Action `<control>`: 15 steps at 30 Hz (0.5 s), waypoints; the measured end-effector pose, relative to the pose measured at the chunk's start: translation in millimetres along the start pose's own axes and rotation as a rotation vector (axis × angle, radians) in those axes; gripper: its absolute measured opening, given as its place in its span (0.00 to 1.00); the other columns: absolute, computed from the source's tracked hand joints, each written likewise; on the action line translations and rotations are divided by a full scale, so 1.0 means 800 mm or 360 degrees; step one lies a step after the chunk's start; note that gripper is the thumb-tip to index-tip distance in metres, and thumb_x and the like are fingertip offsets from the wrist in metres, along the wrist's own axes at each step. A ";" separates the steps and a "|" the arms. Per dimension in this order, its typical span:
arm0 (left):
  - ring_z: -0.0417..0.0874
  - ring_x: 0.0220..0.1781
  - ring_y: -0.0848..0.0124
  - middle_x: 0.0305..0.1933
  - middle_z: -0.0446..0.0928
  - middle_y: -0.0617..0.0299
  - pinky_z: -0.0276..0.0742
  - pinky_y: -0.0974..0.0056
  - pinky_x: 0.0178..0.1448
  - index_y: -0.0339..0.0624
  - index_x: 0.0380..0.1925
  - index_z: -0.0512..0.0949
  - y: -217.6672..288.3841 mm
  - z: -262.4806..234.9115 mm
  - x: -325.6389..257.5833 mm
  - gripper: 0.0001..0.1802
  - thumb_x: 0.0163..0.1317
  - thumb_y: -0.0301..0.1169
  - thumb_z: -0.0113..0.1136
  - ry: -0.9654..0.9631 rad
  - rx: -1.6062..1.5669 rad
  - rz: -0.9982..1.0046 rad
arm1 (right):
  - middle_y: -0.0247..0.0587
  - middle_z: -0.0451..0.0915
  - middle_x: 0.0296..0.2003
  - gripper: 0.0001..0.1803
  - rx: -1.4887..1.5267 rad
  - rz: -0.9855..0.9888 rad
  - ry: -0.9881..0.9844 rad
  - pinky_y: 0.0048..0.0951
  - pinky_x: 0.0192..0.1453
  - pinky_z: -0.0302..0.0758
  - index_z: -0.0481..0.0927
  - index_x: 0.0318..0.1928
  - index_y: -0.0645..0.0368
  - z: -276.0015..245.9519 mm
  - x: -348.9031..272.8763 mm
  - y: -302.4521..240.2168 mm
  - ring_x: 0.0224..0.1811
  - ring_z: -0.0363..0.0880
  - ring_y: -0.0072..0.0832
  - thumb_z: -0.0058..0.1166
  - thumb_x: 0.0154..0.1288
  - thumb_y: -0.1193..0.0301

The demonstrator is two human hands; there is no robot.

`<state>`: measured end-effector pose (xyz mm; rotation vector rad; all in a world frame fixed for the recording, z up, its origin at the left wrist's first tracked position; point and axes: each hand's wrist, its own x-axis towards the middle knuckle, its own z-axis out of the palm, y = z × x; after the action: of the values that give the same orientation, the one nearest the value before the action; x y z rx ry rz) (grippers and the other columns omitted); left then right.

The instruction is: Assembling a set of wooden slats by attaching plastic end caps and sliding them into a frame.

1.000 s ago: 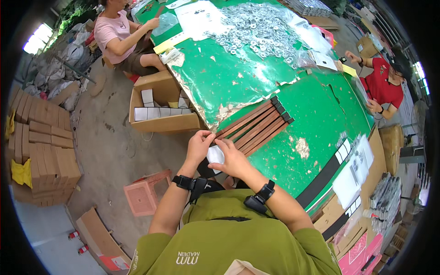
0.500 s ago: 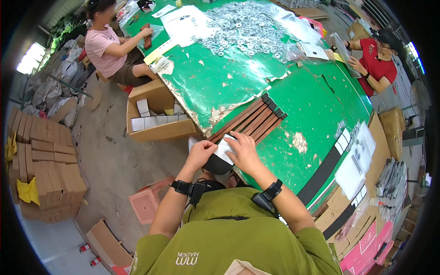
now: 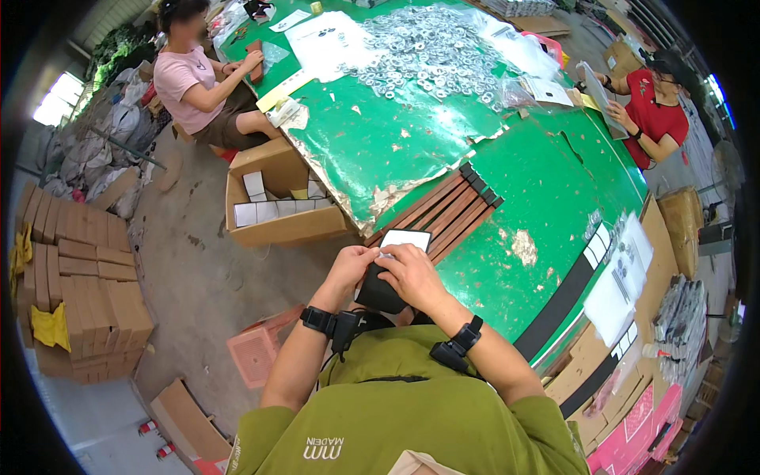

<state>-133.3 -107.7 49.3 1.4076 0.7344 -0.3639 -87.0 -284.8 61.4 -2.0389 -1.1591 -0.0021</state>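
Between my hands, in front of my body at the table's near edge, is a flat black box (image 3: 381,294) with a white label (image 3: 407,238) on its far part. My left hand (image 3: 348,267) is closed at the box's left side, its thumb and forefinger pinched near the middle. My right hand (image 3: 412,273) lies over the box, fingers curled and their tips close to the left fingertips. Whatever is between the fingertips is too small to make out. Just beyond, a bundle of reddish-brown strips with black ends (image 3: 451,207) rests on the green table (image 3: 546,198).
A carton (image 3: 293,230) holding white-topped boxes stands at the left. A long row of black boxes (image 3: 554,305) lies along the right edge. Metal washers (image 3: 431,51) are heaped at the far side. A pink stool (image 3: 257,352) stands below. Two people sit across the table.
My hands have drawn together over the middle of the box. The right fingers moved left and nearer, uncovering the label's far end. The view has shifted slightly.
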 end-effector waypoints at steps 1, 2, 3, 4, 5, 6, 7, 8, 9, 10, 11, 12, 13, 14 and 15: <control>0.69 0.20 0.80 0.22 0.72 0.72 0.64 0.71 0.25 0.45 0.27 0.78 -0.005 -0.003 0.000 0.13 0.68 0.40 0.60 0.0001 -0.0002 -0.0008 | 0.40 0.76 0.50 0.18 -0.0019 -0.0030 -0.0020 0.41 0.58 0.71 0.80 0.47 0.58 0.001 0.001 -0.002 0.53 0.74 0.41 0.64 0.54 0.71; 0.69 0.20 0.80 0.22 0.72 0.72 0.63 0.71 0.24 0.45 0.27 0.78 -0.008 -0.006 -0.001 0.13 0.68 0.39 0.59 -0.0023 -0.0031 -0.0027 | 0.40 0.76 0.50 0.18 -0.0039 -0.0064 -0.0039 0.41 0.58 0.72 0.80 0.47 0.57 0.001 0.003 -0.005 0.54 0.74 0.41 0.64 0.54 0.72; 0.69 0.20 0.80 0.22 0.72 0.72 0.63 0.71 0.24 0.45 0.27 0.78 -0.013 -0.009 -0.001 0.13 0.69 0.39 0.58 -0.0048 -0.0061 -0.0047 | 0.40 0.76 0.50 0.18 -0.0035 -0.0063 -0.0047 0.41 0.58 0.72 0.80 0.47 0.57 0.002 0.003 -0.009 0.54 0.74 0.41 0.64 0.54 0.72; 0.69 0.20 0.80 0.22 0.72 0.72 0.63 0.71 0.24 0.45 0.27 0.78 -0.018 -0.011 -0.001 0.13 0.69 0.39 0.58 -0.0047 -0.0068 -0.0055 | 0.40 0.77 0.50 0.18 -0.0069 -0.0055 -0.0024 0.42 0.58 0.72 0.81 0.47 0.56 0.005 0.004 -0.013 0.53 0.74 0.41 0.64 0.53 0.72; 0.69 0.20 0.80 0.22 0.73 0.71 0.63 0.71 0.24 0.45 0.27 0.78 -0.017 -0.012 0.000 0.14 0.70 0.38 0.57 -0.0030 -0.0054 -0.0051 | 0.40 0.77 0.50 0.18 -0.0107 -0.0050 0.0001 0.42 0.58 0.72 0.81 0.46 0.55 0.005 0.005 -0.014 0.53 0.75 0.42 0.64 0.53 0.72; 0.69 0.20 0.80 0.22 0.73 0.71 0.63 0.71 0.23 0.45 0.27 0.78 -0.018 -0.012 0.001 0.14 0.70 0.38 0.56 -0.0014 -0.0042 -0.0048 | 0.40 0.77 0.50 0.18 -0.0109 -0.0049 -0.0008 0.42 0.58 0.72 0.81 0.46 0.55 0.006 0.005 -0.013 0.53 0.75 0.42 0.64 0.53 0.72; 0.69 0.20 0.80 0.22 0.73 0.71 0.63 0.71 0.23 0.45 0.27 0.78 -0.019 -0.011 0.003 0.14 0.70 0.38 0.56 -0.0015 -0.0051 -0.0051 | 0.40 0.76 0.50 0.18 -0.0107 -0.0066 -0.0025 0.42 0.58 0.72 0.81 0.47 0.56 0.007 0.004 -0.012 0.54 0.74 0.41 0.62 0.54 0.73; 0.68 0.20 0.79 0.22 0.73 0.71 0.63 0.71 0.23 0.45 0.26 0.78 -0.020 -0.009 0.003 0.14 0.70 0.38 0.56 0.0022 -0.0087 -0.0054 | 0.41 0.76 0.50 0.18 -0.0104 -0.0084 -0.0042 0.41 0.58 0.72 0.81 0.48 0.56 0.008 0.003 -0.011 0.54 0.74 0.40 0.59 0.55 0.73; 0.68 0.19 0.79 0.21 0.73 0.70 0.63 0.71 0.23 0.45 0.26 0.77 -0.022 -0.006 0.002 0.14 0.70 0.38 0.56 0.0060 -0.0123 -0.0057 | 0.41 0.76 0.50 0.18 -0.0104 -0.0086 -0.0052 0.41 0.58 0.72 0.81 0.48 0.56 0.009 0.004 -0.010 0.54 0.74 0.40 0.59 0.55 0.73; 0.68 0.19 0.79 0.21 0.73 0.70 0.63 0.71 0.23 0.45 0.26 0.77 -0.024 -0.005 -0.001 0.14 0.70 0.38 0.56 0.0062 -0.0132 -0.0059 | 0.40 0.76 0.50 0.18 -0.0121 -0.0116 -0.0050 0.42 0.58 0.72 0.81 0.47 0.55 0.008 0.004 -0.008 0.54 0.74 0.41 0.61 0.53 0.73; 0.68 0.19 0.79 0.21 0.73 0.70 0.63 0.71 0.23 0.44 0.26 0.78 -0.021 -0.002 -0.005 0.15 0.70 0.38 0.56 0.0022 -0.0166 -0.0058 | 0.40 0.77 0.50 0.18 -0.0142 -0.0152 -0.0043 0.42 0.57 0.72 0.81 0.46 0.54 0.007 0.007 -0.005 0.54 0.74 0.41 0.63 0.52 0.73; 0.69 0.19 0.79 0.21 0.73 0.70 0.62 0.71 0.22 0.44 0.26 0.78 -0.019 0.000 -0.006 0.15 0.70 0.38 0.55 -0.0017 -0.0199 -0.0055 | 0.40 0.77 0.50 0.18 -0.0147 -0.0160 -0.0047 0.42 0.57 0.72 0.81 0.46 0.54 0.007 0.008 -0.002 0.54 0.74 0.41 0.63 0.52 0.73; 0.69 0.19 0.79 0.21 0.73 0.70 0.62 0.71 0.22 0.44 0.26 0.78 -0.016 0.002 -0.003 0.15 0.70 0.38 0.55 -0.0015 -0.0205 -0.0046 | 0.40 0.77 0.51 0.18 -0.0140 -0.0142 -0.0095 0.42 0.57 0.72 0.81 0.46 0.54 0.007 0.007 -0.001 0.54 0.74 0.42 0.63 0.52 0.73; 0.69 0.19 0.80 0.21 0.73 0.70 0.62 0.71 0.22 0.44 0.26 0.78 -0.018 0.003 -0.005 0.15 0.71 0.38 0.55 0.0028 -0.0180 -0.0038 | 0.40 0.77 0.51 0.17 -0.0123 -0.0121 -0.0149 0.42 0.57 0.72 0.81 0.46 0.54 0.009 0.003 -0.003 0.53 0.74 0.42 0.63 0.53 0.73; 0.70 0.20 0.80 0.21 0.73 0.70 0.62 0.71 0.22 0.44 0.26 0.78 -0.019 0.003 -0.006 0.15 0.71 0.38 0.55 0.0072 -0.0153 -0.0029 | 0.40 0.77 0.51 0.17 -0.0119 -0.0129 -0.0154 0.42 0.57 0.72 0.81 0.46 0.54 0.010 0.003 -0.004 0.53 0.74 0.42 0.63 0.53 0.73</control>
<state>-145.7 -113.4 41.0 1.3224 0.7920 -0.3079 -90.6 -277.5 58.5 -2.0753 -1.3188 0.0139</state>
